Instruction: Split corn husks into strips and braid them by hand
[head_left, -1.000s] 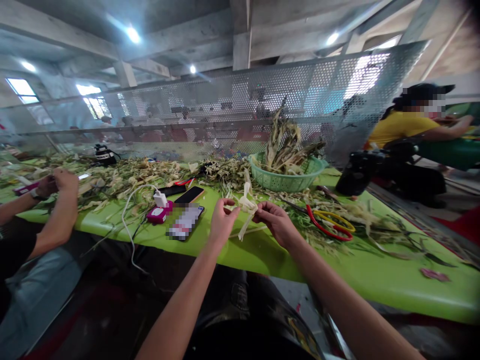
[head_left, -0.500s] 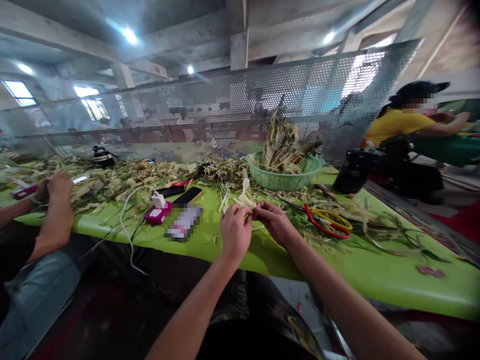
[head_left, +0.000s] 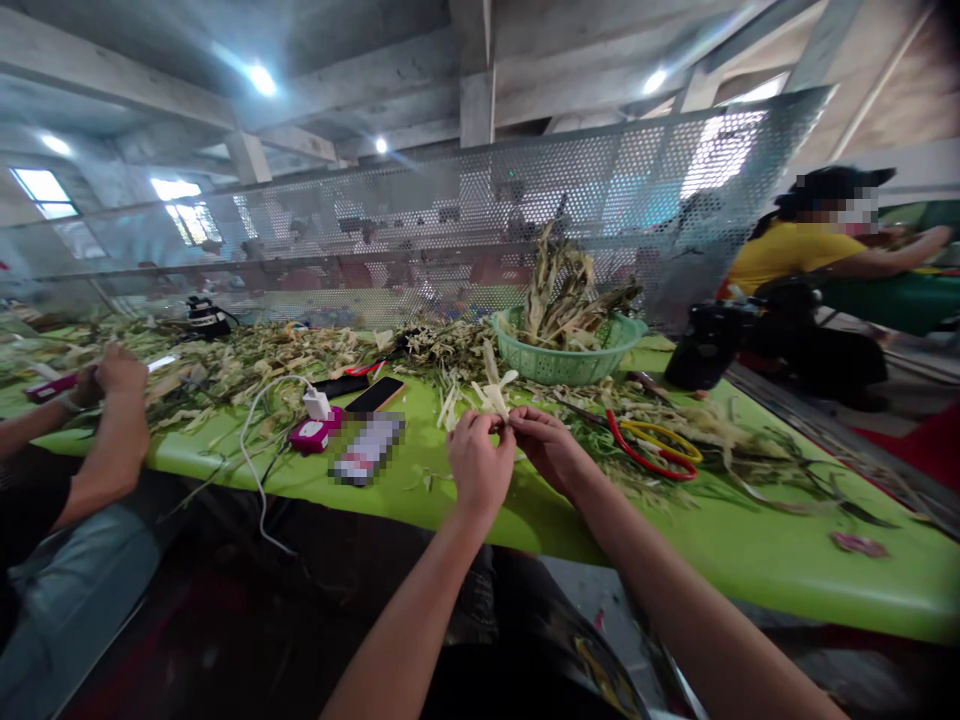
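Observation:
My left hand (head_left: 480, 462) and my right hand (head_left: 550, 447) meet above the near edge of the green table (head_left: 720, 545). Both pinch a pale folded strip of dried leaf (head_left: 495, 390), which sticks up between the fingertips. The fingers of each hand are curled closed on it. Red and yellow scissors (head_left: 654, 443) lie just right of my right hand. A green plastic basket (head_left: 574, 358) full of dried husks stands behind the hands.
Several phones (head_left: 371, 440) and a pink charger (head_left: 313, 430) with a white cable lie left of my hands. Loose husks litter the table's far side below a perforated metal screen (head_left: 450, 230). Another person's arms (head_left: 112, 440) work at left; a person in yellow (head_left: 810, 255) sits at right.
My left hand moved right to meet the right hand. The leaf strip, hanging loose between the hands a second ago, is now folded short and pinched tight by both.

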